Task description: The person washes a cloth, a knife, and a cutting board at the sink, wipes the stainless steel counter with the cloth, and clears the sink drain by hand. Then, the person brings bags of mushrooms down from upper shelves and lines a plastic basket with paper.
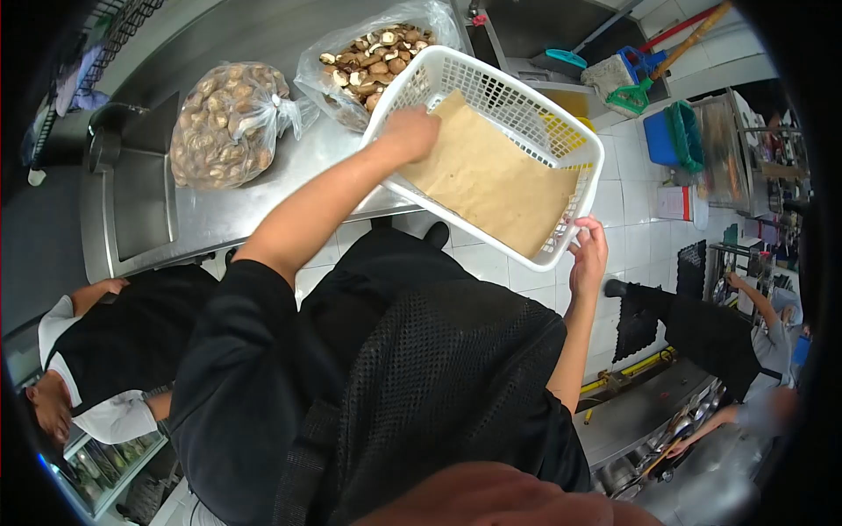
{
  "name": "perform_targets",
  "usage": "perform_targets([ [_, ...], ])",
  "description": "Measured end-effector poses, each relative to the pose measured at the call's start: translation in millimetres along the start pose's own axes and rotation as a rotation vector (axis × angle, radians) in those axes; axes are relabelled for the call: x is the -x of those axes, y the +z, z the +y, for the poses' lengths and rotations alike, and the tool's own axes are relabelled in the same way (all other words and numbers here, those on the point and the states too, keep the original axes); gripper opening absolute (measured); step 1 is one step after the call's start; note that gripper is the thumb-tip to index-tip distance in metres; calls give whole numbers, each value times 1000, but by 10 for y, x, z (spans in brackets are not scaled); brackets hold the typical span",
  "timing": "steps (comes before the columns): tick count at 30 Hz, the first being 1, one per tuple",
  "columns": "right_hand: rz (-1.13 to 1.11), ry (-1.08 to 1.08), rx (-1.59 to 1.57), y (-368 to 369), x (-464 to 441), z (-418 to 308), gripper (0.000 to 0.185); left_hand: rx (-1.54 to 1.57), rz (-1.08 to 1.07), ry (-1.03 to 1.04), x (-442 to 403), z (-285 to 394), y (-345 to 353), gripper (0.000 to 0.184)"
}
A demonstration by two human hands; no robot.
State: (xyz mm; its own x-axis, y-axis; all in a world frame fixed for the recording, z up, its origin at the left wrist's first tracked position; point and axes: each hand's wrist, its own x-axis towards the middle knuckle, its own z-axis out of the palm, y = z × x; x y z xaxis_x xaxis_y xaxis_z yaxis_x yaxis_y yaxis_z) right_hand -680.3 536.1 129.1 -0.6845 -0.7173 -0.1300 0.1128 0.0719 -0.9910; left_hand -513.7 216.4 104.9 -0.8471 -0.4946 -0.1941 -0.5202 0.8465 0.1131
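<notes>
A white plastic basket (pixel 498 77) with perforated sides is held tilted before me, its corner overlapping the steel counter's edge. A sheet of brown paper (pixel 495 175) lies inside it, covering much of the bottom. My left hand (pixel 409 135) reaches over the near left rim, its fingers closed at the paper's edge, fingertips hidden. At the right corner, my right hand (pixel 589 252) grips the basket's rim. Beyond the basket sits an open clear bag of cut brown mushrooms (pixel 377 63). A tied clear bag of mushrooms (pixel 224 123) stands to its left.
The steel counter (pixel 303 180) has a sink basin (pixel 145 188) at left. A person in a black apron (pixel 132 342) stands at left; another person (pixel 715 333) works at right by a stove. Brooms (pixel 640 83) and a blue bin (pixel 662 140) stand back right.
</notes>
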Motion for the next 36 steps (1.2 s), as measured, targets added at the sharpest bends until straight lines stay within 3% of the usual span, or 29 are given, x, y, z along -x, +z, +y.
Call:
perform_targets([
  [1, 84, 43, 43, 49, -30, -27, 19, -3, 0, 5, -55, -67, 8, 20],
  [2, 104, -101, 323, 89, -78, 39, 25, 7, -131, -19, -120, -114, 8, 26],
  [3, 111, -101, 322, 176, -84, -62, 25, 17, -266, -43, -150, -118, 2, 33],
  [4, 128, -91, 758, 319, -88, -262, 29, 14, -264, -36, -176, -89, -24, 33],
  [5, 141, -76, 1193, 458, -103, -419, 32, 121, -414, -111, -204, -47, -61, 41],
  [6, 139, -2, 1215, 566, -140, -492, 37, 230, -562, -188, -217, -34, -80, 50],
  [9, 129, 69, 1346, 618, -271, -481, 36, 473, -565, -183, -138, -65, -122, 57],
  [13, 144, 132, 1296, 631, -367, -447, 36, 436, -645, -154, -99, -103, -133, 57],
  [15, 186, 99, 1294, 563, -352, -320, 36, 282, -589, 79, -128, -111, 73, 55],
  [19, 215, 63, 1271, 569, -335, -274, 33, 269, -617, 149, 13, -84, -13, 55],
  [23, 244, 46, 1313, 604, -375, -280, 27, 220, -452, 13, 303, 29, -639, 52],
  [28, 275, 67, 1366, 581, -485, -284, 16, 463, -110, -39, 460, -293, -1337, 49],
  [29, 272, 69, 1380, 580, -496, -286, 15, 464, -107, -34, 338, -476, -1252, 49],
  [31, 262, 70, 1397, 520, -470, -237, 13, 455, 201, -105, 111, -880, -952, 45],
  [33, 212, -141, 1274, 408, -497, -186, 31, 489, 245, -175, 198, -1210, -807, 42],
  [34, 220, -148, 1269, 456, -480, -237, 31, 483, 253, -170, 308, -1316, -703, 42],
  [36, 355, 130, 533, 588, -367, -346, 56, -131, 242, -228, 531, -1470, -388, 48],
])
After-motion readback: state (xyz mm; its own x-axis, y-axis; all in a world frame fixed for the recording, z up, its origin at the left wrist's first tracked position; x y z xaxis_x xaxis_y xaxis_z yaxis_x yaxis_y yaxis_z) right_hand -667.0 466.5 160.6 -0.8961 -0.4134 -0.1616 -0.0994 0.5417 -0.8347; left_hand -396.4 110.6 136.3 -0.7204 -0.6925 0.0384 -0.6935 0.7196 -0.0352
